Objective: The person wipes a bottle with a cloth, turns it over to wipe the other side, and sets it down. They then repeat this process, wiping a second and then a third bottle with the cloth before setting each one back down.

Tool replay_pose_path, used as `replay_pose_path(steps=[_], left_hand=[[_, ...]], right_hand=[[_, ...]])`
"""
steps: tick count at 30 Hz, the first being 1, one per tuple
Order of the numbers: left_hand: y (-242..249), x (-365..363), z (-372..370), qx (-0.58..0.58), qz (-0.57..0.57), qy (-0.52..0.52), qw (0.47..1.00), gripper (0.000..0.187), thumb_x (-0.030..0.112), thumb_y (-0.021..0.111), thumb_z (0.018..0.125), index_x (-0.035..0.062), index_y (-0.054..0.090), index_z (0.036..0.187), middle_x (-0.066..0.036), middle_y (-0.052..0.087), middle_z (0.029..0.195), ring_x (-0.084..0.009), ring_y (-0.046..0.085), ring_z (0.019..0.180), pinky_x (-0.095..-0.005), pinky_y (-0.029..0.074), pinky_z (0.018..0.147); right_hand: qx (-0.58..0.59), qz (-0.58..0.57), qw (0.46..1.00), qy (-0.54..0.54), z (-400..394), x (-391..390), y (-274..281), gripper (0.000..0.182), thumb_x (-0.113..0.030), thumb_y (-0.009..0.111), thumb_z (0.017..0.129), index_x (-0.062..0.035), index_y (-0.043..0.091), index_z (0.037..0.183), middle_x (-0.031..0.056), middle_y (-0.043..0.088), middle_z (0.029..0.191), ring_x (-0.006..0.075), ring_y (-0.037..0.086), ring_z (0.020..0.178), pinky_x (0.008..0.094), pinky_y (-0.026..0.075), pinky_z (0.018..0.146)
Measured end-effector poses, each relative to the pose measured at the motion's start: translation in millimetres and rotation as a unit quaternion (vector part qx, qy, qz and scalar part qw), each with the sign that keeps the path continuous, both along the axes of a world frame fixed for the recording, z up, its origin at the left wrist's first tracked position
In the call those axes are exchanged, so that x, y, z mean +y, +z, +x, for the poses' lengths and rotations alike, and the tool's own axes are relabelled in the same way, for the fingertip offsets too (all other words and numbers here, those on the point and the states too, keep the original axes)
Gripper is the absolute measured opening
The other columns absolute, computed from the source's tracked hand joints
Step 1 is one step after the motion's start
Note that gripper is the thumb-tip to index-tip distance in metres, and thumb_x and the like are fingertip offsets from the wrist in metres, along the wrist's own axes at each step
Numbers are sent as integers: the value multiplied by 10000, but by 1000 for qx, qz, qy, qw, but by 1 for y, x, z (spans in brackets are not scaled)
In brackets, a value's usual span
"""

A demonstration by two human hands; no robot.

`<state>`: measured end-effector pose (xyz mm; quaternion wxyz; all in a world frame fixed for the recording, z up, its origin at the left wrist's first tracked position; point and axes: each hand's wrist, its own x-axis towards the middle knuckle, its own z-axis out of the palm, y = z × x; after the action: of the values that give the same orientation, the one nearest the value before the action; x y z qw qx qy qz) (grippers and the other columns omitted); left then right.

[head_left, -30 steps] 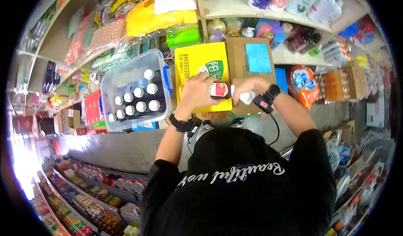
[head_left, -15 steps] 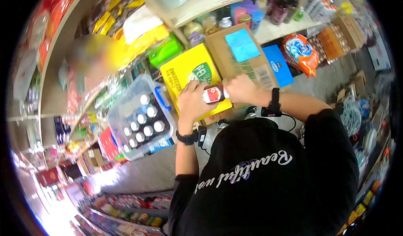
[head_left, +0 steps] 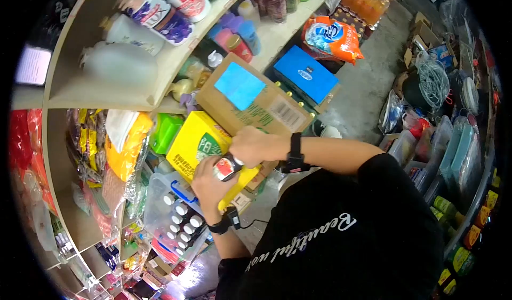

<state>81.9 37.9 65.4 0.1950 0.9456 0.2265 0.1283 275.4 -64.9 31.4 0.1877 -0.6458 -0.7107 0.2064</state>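
Over a yellow box point(head_left: 197, 134), my left hand point(head_left: 209, 181) is wrapped around a small dark bottle point(head_left: 226, 169) with a red and white label. The bottle lies tilted, its white neck end toward my right hand point(head_left: 252, 146). My right hand is closed at that end, and its fingers hide the cap. Below and left of the yellow box, a clear plastic bin point(head_left: 154, 193) with a blue handle holds several dark bottles with white caps point(head_left: 189, 228). A cardboard box point(head_left: 213, 92) with a light blue sheet on it touches the yellow box.
Shelves point(head_left: 154, 94) with bottles run along the upper left. A blue box point(head_left: 306, 74) and an orange bag point(head_left: 333, 37) are beyond the cardboard box. A bundle of pale cord point(head_left: 433, 81) and plastic bins point(head_left: 413, 145) are at the right. A black cable point(head_left: 255, 223) hangs near my left wrist.
The view has turned and shifted, so the boxes, bin and hands appear lower and farther left. Both hands remain at the bottle over the yellow box.
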Motion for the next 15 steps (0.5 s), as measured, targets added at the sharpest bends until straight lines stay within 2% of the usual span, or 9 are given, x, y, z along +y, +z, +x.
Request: replay_pose_path(steps=[2, 4, 9, 10, 15], left_hand=[[2, -2, 1, 6, -16, 10, 1000, 574, 283, 946, 575, 79, 744, 1073, -115, 741, 1044, -336, 720, 946, -427, 579, 862], [-7, -2, -5, 22, 37, 24, 999, 626, 316, 953, 550, 71, 749, 1088, -145, 743, 1042, -347, 719, 972, -440, 577, 876], [-14, -21, -6, 49, 56, 128, 989, 622, 326, 954, 552, 67, 750, 1080, -141, 736, 1008, -349, 712, 948, -439, 574, 858], [-16, -29, -5, 54, 74, 148, 985, 619, 326, 954, 553, 65, 748, 1074, -138, 732, 1000, -347, 710, 937, -442, 573, 850], [-14, -50, 7, 62, 69, 247, 965, 637, 334, 970, 544, 60, 744, 1073, -130, 726, 985, -347, 705, 925, -450, 568, 829]], right_hand=[[16, 10, 1000, 12, 3, 1, 0, 148, -173, 798, 623, -74, 751, 722, 160, 746, 767, 365, 742, 762, 457, 587, 690], [21, 29, 999, 31, 6, 8, -5, 184, -228, 825, 620, -77, 745, 688, 158, 731, 737, 355, 739, 748, 451, 582, 670], [18, 33, 993, 116, 16, 24, -13, 175, -214, 832, 618, -81, 764, 709, 150, 746, 757, 335, 745, 738, 447, 571, 656], [27, 71, 989, 129, 20, 28, -16, 180, -208, 836, 608, -85, 771, 721, 144, 753, 772, 333, 745, 740, 442, 571, 656], [21, 85, 974, 209, 36, 50, -18, 170, -177, 795, 600, -56, 760, 715, 160, 743, 766, 353, 738, 742, 443, 577, 679]])
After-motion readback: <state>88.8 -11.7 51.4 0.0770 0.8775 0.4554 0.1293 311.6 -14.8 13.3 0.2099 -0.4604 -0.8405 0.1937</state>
